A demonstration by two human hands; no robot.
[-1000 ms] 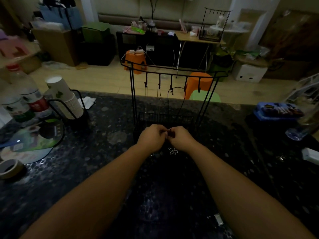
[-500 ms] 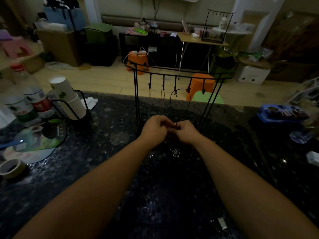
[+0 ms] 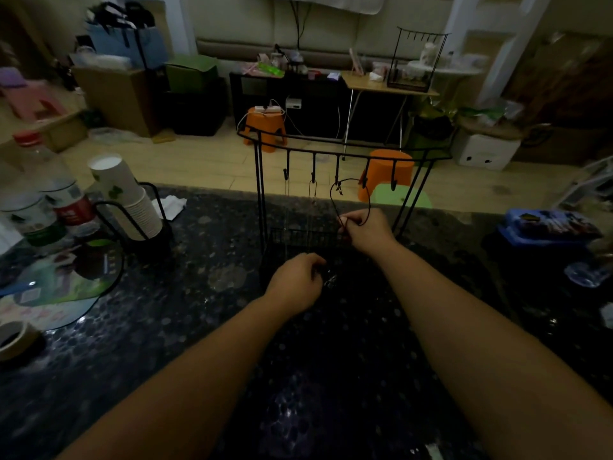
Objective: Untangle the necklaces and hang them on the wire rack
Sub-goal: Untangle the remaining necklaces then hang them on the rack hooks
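Both bare forearms reached forward from the bottom corners and angled in toward the middle. The left hand (image 3: 296,283) sat lower and closer to the body, knuckles up, fingers curled in with the tips bunched together (too dark to say exactly what they pinched). The right hand (image 3: 367,230) was raised higher and further out, wrist bent a little, its thumb and fingers (image 3: 348,224) pinched tight at the left edge of the fist.

Dark speckled counter (image 3: 185,343) — wire rack (image 3: 341,154), cups (image 3: 127,197), bottles (image 3: 49,194).
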